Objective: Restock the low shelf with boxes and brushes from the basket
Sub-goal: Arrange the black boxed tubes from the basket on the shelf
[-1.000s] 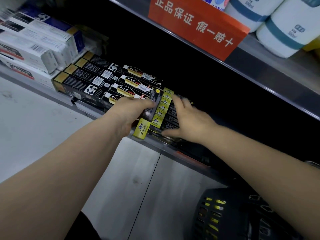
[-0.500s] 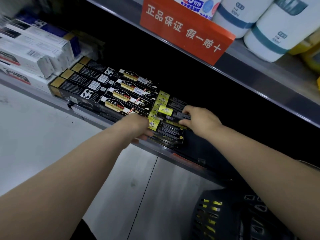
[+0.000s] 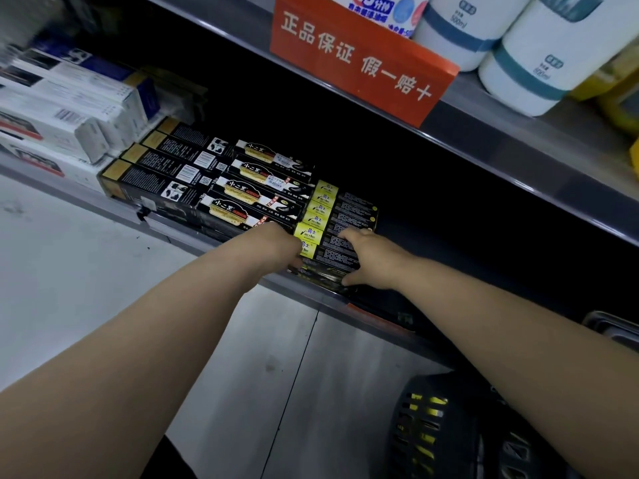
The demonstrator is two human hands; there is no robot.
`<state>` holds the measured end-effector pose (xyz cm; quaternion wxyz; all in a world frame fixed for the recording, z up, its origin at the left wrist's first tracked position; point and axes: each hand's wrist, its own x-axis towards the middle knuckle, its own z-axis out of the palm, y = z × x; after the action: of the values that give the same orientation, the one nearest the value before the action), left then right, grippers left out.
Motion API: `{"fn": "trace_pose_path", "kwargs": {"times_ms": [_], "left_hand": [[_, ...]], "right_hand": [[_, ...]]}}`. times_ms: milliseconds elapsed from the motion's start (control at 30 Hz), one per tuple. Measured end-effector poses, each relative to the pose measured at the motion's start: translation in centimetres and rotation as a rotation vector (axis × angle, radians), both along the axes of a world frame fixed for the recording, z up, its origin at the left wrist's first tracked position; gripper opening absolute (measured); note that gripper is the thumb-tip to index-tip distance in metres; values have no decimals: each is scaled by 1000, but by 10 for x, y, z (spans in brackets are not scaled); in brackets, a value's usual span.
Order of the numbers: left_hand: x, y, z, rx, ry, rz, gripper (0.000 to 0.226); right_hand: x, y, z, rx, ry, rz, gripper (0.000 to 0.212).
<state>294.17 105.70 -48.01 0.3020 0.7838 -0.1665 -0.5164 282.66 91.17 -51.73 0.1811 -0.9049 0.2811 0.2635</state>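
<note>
Just behind the front lip of the grey metal low shelf [image 3: 328, 302] sits a stack of yellow-ended black cardboard boxes [image 3: 340, 233]. The right hand [image 3: 371, 262] clamps its front; the left hand [image 3: 276, 248] presses the yellow ends, its finger curl hidden. An uneven shove could tip the front boxes over that lip, toward the dark plastic basket [image 3: 432, 426] below it.

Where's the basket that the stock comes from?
The dark basket is at the bottom right of the head view, down below the front edge of the low shelf, partly hidden by the person's right forearm.
</note>
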Motion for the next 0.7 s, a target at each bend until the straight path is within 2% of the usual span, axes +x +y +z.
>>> {"fn": "trace_pose_path", "kwargs": {"times_ms": [67, 133, 267, 333, 433, 600, 700], "left_hand": [[-3, 1, 5, -98, 25, 40, 23], [-10, 1, 19, -183, -30, 60, 20], [-41, -4, 50, -376, -137, -51, 12], [-63, -8, 66, -464, -206, -144, 12], [-103, -12, 90, -586, -306, -321, 9], [-173, -9, 112, -713, -463, -664, 14], [-215, -4, 116, -759, -541, -881, 18]], "right_hand": [[-2, 0, 7, 15, 3, -5, 89], [-5, -2, 19, 6, -1, -7, 89], [-19, -2, 67, -7, -105, -20, 61], [-39, 2, 98, 48, -238, -53, 44], [-90, 10, 141, 156, -422, -154, 31], [-200, 19, 179, 258, -632, -366, 26], [-266, 22, 168, 231, -650, -522, 23]]}}
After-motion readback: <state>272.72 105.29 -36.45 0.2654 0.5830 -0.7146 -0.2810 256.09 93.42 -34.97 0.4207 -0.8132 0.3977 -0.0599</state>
